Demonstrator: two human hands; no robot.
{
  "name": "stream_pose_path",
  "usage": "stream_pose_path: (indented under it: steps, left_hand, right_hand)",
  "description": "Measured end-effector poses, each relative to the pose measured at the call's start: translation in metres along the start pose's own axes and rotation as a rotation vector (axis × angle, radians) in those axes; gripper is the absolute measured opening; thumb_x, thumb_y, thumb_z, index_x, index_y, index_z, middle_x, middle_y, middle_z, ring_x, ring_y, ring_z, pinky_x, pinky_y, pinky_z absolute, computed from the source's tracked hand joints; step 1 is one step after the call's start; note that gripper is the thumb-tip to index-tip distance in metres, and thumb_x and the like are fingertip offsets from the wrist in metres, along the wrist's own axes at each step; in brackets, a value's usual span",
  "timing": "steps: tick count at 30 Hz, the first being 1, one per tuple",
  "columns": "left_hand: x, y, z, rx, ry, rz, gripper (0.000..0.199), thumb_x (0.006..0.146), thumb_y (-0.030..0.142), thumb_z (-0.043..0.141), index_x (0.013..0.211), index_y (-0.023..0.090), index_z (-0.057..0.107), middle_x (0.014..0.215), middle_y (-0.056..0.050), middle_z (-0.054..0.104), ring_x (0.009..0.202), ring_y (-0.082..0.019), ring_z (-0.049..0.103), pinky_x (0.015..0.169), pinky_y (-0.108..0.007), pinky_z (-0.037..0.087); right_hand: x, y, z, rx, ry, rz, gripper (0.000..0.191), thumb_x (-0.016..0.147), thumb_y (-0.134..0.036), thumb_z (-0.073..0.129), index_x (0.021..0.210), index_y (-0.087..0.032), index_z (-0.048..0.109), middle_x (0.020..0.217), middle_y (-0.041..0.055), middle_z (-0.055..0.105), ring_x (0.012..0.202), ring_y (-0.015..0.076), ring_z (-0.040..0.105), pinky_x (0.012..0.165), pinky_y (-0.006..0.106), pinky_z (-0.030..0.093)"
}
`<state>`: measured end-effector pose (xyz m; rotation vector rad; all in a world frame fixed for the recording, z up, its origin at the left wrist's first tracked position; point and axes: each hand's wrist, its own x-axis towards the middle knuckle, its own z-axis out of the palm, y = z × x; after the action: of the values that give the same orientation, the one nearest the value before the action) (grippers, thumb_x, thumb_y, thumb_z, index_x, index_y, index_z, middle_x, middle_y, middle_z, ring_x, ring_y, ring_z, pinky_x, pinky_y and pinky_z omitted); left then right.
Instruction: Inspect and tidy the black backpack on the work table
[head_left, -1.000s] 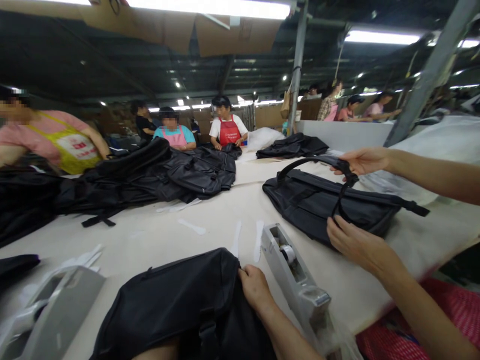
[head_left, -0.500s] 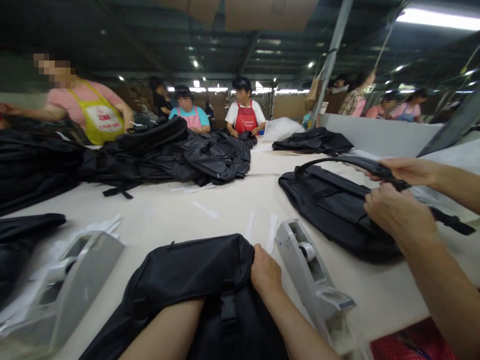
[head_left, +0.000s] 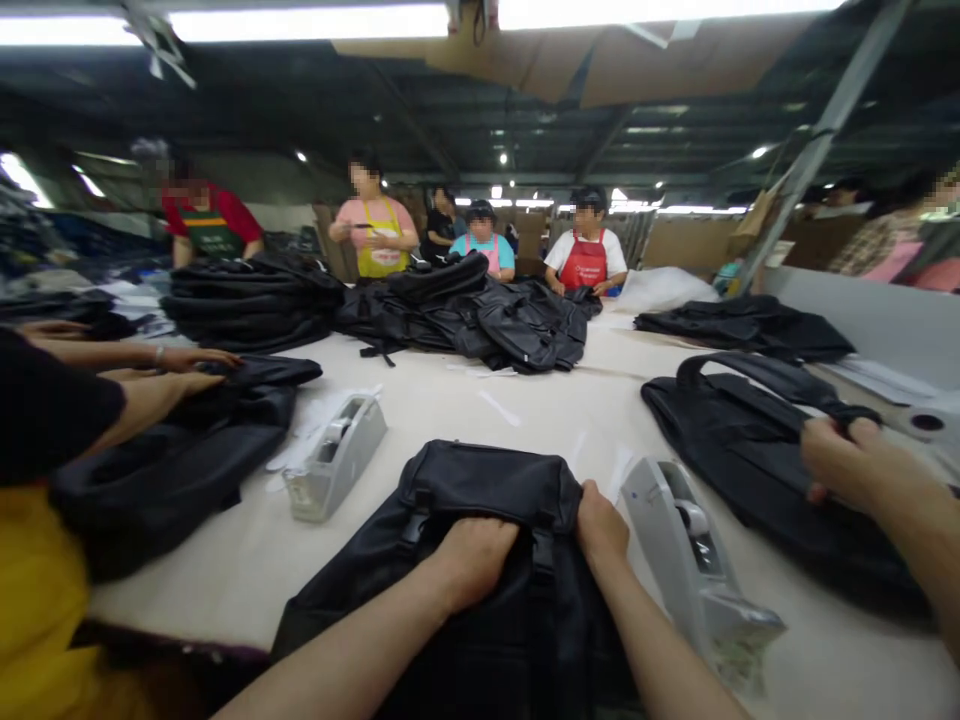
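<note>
In front of me on the table lies a black backpack (head_left: 480, 475) with a top flap and two buckled straps. My left hand (head_left: 476, 560) is closed at the front edge of the flap, between the straps, its fingertips hidden beneath it. The flap's right side is pinched in my right hand (head_left: 602, 525), its thumb and fingers wrapped over the edge. A grey tape dispenser (head_left: 671, 550) stands just right of that hand. To the left is a second tape dispenser (head_left: 337, 460).
At right a co-worker's hand (head_left: 862, 460) holds the strap of another black backpack (head_left: 720, 440). A co-worker at left handles a black bag (head_left: 195, 460). Black bags (head_left: 525, 320) are piled across the table, with people behind. White paper strips (head_left: 499, 408) lie mid-table.
My view has swung left. My left hand, earlier hidden under the flap, now shows at its front edge. The right hand stays on the flap's right side.
</note>
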<state>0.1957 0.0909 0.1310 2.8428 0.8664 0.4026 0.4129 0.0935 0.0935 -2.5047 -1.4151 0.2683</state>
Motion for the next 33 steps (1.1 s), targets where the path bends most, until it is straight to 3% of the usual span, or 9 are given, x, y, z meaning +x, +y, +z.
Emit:
stream_pose_path:
  steps: [3,7,10,13,16,23,26,30,33]
  left_hand:
    - [-0.035,-0.002,-0.019,0.005,0.122,0.031,0.027,0.083,0.015,0.043,0.106,0.022,0.055,0.093,-0.004,0.065,0.086,-0.017,0.059,0.079,-0.032,0.048]
    - [-0.044,-0.017,-0.035,0.086,0.364,-0.151,0.036,0.084,0.020,0.043,0.120,0.021,0.046,0.123,-0.007,0.053,0.119,-0.020,0.043,0.102,-0.039,0.033]
    - [-0.031,-0.042,-0.028,0.131,0.196,-0.230,0.057,0.078,0.023,0.049,0.133,0.021,0.032,0.140,-0.006,0.035,0.132,-0.023,0.022,0.108,-0.043,0.021]
    - [-0.024,-0.065,-0.012,0.114,-0.022,-0.207,0.059,0.074,0.012,0.041,0.132,0.027,0.034,0.141,-0.001,0.034,0.133,-0.021,0.019,0.108,-0.045,0.016]
    - [-0.027,-0.075,-0.001,0.074,-0.099,-0.149,0.065,0.073,0.007,0.036,0.133,0.029,0.030,0.143,0.001,0.031,0.134,-0.019,0.016,0.108,-0.046,0.012]
    - [-0.030,-0.073,-0.004,-0.026,-0.074,-0.138,0.057,0.081,0.056,0.037,0.134,0.034,0.028,0.143,-0.004,0.030,0.134,-0.026,0.017,0.106,-0.052,0.012]
    - [-0.031,-0.075,0.000,-0.036,-0.020,-0.158,0.054,0.083,0.057,0.032,0.132,0.034,0.032,0.142,-0.003,0.032,0.133,-0.024,0.018,0.107,-0.050,0.012]
    - [-0.031,-0.078,0.008,-0.009,0.082,-0.255,0.058,0.083,0.059,0.030,0.132,0.031,0.033,0.144,-0.003,0.028,0.135,-0.025,0.010,0.108,-0.050,0.011]
    - [-0.031,-0.079,0.012,0.012,0.116,-0.327,0.060,0.082,0.062,0.029,0.132,0.029,0.035,0.145,-0.005,0.024,0.135,-0.027,0.007,0.107,-0.053,0.008]
  right_hand:
    - [-0.001,-0.004,-0.002,0.026,-0.024,0.021,0.027,0.085,-0.048,0.034,0.085,-0.026,0.051,0.072,0.0097,0.063,0.067,0.0205,0.062,0.061,0.031,0.040]
    - [-0.005,-0.011,-0.006,0.054,-0.002,0.042,0.041,0.080,-0.059,0.034,0.093,-0.024,0.051,0.074,0.0097,0.065,0.067,0.0224,0.063,0.059,0.032,0.042]
    - [-0.007,-0.014,-0.005,0.061,0.033,0.060,0.050,0.082,-0.059,0.027,0.107,-0.022,0.048,0.079,0.0141,0.065,0.070,0.0261,0.063,0.055,0.034,0.040]
    - [-0.007,-0.013,-0.004,0.063,0.036,0.040,0.049,0.083,-0.056,0.023,0.109,-0.024,0.049,0.082,0.0156,0.065,0.071,0.0276,0.063,0.054,0.036,0.038]
    - [-0.005,-0.009,-0.004,0.061,0.013,-0.024,0.043,0.085,-0.050,0.021,0.105,-0.029,0.053,0.080,0.0139,0.065,0.070,0.0242,0.063,0.054,0.034,0.037]
    - [-0.002,0.003,-0.012,0.023,-0.046,-0.221,0.038,0.085,-0.033,0.028,0.105,-0.022,0.058,0.084,0.0151,0.065,0.080,0.0206,0.063,0.063,0.030,0.041]
    - [-0.009,-0.005,-0.028,-0.007,0.018,-0.273,0.040,0.082,-0.020,0.030,0.113,-0.011,0.054,0.104,0.0169,0.060,0.100,0.0217,0.057,0.082,0.030,0.042]
    - [-0.028,-0.040,-0.042,-0.037,0.306,-0.486,0.047,0.085,-0.029,0.032,0.128,-0.012,0.040,0.132,0.0115,0.042,0.123,0.0209,0.036,0.101,0.035,0.029]
    - [-0.032,-0.061,-0.025,-0.114,0.266,-0.520,0.053,0.085,-0.035,0.034,0.133,-0.013,0.034,0.138,0.0078,0.035,0.128,0.0207,0.027,0.104,0.037,0.025]
